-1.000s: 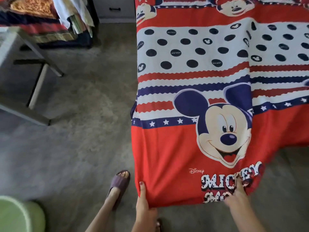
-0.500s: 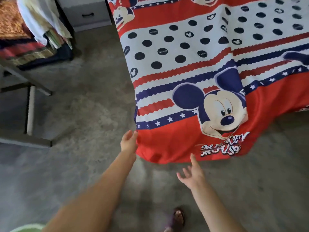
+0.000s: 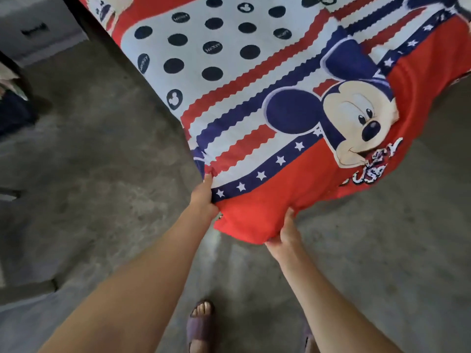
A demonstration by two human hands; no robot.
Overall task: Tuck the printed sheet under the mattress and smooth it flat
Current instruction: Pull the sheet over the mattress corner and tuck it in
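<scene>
The printed sheet (image 3: 254, 80) is red, white and navy, with dots, wavy stripes, stars and a cartoon mouse. It covers the mattress corner in the upper right of the head view, and the mattress itself is hidden under it. My left hand (image 3: 204, 194) grips the sheet's left edge at the starred band. My right hand (image 3: 286, 236) holds the red bottom hem from below, fingers curled under the cloth. The lettering by the mouse is partly folded under.
Grey concrete floor (image 3: 102, 161) spreads left of and below the bed. A grey drawer unit (image 3: 35, 29) stands at the top left. Dark cloth (image 3: 12, 110) lies at the left edge. My foot in a purple sandal (image 3: 200, 324) stands below the hands.
My view has moved closer to the bed corner. Both hands reached forward from open and took hold of the sheet: the left on its side edge, the right under the red hem.
</scene>
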